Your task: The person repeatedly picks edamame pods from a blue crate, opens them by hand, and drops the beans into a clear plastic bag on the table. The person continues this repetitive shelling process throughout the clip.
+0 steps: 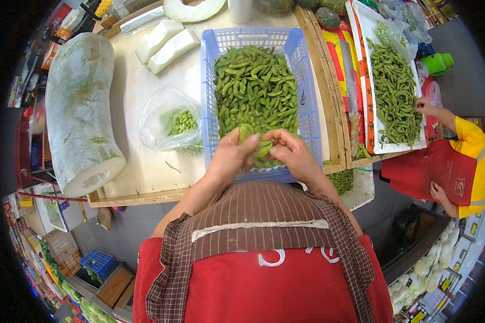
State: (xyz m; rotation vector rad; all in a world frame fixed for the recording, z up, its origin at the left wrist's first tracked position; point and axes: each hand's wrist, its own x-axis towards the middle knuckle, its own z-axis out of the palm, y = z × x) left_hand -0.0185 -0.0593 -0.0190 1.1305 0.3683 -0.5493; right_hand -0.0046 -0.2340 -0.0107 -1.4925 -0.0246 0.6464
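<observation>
Over the near end of a blue plastic crate (312, 121), both my hands are close together on green soybean pods. My left hand (235, 151) pinches a pod (243, 132) between thumb and fingers. Thumb and forefinger of my right hand (289, 150) grip another pod (263, 150) just beside it. Below them the crate holds a thick layer of loose soybean pods (258, 89). Left of the crate, a clear plastic bag (155, 117) lies open with shelled green beans (182, 122) in it.
A large winter melon (81, 105) lies at the table's left, with cut melon pieces (173, 51) farther back. A wooden rim (327, 87) edges the table. At right, a person in a red apron (432, 173) reaches into a white foam box (398, 148) of pods.
</observation>
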